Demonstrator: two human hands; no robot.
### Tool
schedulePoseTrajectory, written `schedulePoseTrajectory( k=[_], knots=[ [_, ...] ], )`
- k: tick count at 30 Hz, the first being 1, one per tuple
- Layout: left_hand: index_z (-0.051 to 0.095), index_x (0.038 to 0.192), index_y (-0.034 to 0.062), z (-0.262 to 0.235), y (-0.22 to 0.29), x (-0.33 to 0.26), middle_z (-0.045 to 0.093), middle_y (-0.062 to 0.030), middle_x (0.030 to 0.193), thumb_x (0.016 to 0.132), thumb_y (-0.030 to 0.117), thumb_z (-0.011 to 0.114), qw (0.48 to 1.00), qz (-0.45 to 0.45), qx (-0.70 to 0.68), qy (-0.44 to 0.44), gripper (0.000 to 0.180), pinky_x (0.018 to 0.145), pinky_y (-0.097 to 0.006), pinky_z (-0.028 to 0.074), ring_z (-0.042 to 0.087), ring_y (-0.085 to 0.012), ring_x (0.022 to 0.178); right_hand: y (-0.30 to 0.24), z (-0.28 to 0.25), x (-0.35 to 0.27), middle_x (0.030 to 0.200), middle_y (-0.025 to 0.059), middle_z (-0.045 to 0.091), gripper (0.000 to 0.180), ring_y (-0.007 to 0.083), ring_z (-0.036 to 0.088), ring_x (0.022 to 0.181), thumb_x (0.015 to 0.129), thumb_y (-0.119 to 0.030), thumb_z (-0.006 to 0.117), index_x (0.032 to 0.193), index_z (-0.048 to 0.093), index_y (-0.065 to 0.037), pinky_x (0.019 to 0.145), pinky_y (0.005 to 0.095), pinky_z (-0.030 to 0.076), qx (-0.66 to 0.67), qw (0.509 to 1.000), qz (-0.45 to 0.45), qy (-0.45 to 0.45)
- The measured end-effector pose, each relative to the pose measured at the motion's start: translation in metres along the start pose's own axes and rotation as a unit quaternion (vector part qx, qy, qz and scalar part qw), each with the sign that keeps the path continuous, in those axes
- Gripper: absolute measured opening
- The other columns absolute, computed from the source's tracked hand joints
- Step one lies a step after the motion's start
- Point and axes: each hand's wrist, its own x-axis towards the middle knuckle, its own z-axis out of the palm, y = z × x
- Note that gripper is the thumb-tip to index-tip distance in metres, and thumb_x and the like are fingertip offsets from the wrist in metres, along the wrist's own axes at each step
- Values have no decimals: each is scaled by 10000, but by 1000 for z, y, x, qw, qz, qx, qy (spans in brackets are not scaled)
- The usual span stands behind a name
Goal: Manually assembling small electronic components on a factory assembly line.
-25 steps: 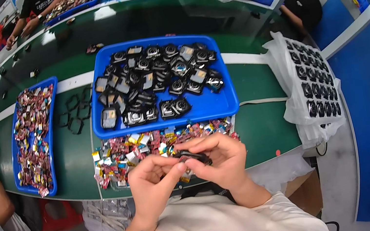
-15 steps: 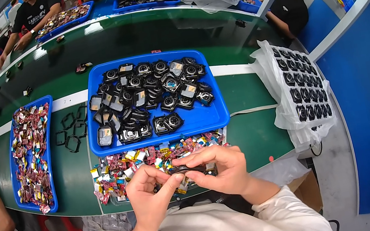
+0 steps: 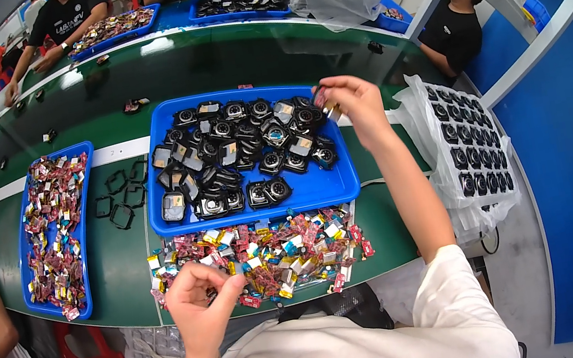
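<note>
On the desk (image 3: 384, 234), the middle tray (image 3: 319, 192) holds cases (image 3: 239, 130), with a heap of small parts (image 3: 293, 258) just before it. Left stands a side tray (image 3: 88, 149) of small parts; frames (image 3: 126, 206) lie between both. Right, a holder (image 3: 461, 213) carries rows of cases. Far trays (image 3: 239, 18) stand behind.

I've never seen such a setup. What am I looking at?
No robot: a person's two bare hands, seen from a fisheye camera worn on the head, so straight edges bend. On the green table sits a large blue tray of black, watch-like cases, with small coloured parts piled in front. A narrower blue tray of similar parts lies left. The right hand holds a small dark and reddish piece near the large tray's far right corner. The left hand curls beside that pile; whether it holds anything is unclear.
</note>
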Motion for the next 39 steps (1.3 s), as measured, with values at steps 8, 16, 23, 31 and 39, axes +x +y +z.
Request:
schedulePoseTrajectory(
  k=[8,16,23,31,39],
  knots=[
    [497,752,33,-34,1,-10,588,-23,684,779,-26,690,992,-8,45,121,203,574,-184,434,553,-59,595,93,-100,93,818,123,690,181,174,666,720,735,-36,707,891,689,54,676,253,521,-150,953,14,262],
    [509,776,29,-49,5,-7,580,-23,662,843,53,646,974,68,96,194,154,564,-179,414,537,-60,585,120,-126,93,764,116,701,225,250,676,729,794,-242,653,813,717,-28,725,343,509,-375,842,-8,388],
    [606,804,-28,-81,-1,-3,601,-34,685,971,177,480,945,126,188,237,292,569,-196,347,469,-54,599,126,-127,88,827,161,689,274,304,661,795,825,-296,621,865,719,-43,747,378,489,-377,842,-53,382],
    [644,923,-17,-100,-10,3,628,-44,762,901,89,583,924,92,286,238,125,627,-207,418,570,-74,708,100,-135,75,939,100,700,211,178,655,866,850,-136,585,982,690,-10,791,280,477,-296,916,-51,266],
    [678,1011,37,-108,2,0,631,-65,912,827,53,617,861,79,492,100,195,611,-275,423,551,-175,795,-23,-1,-38,938,63,677,178,118,619,824,913,-144,563,956,656,1,762,266,476,-212,975,-42,-42]
  ],
)
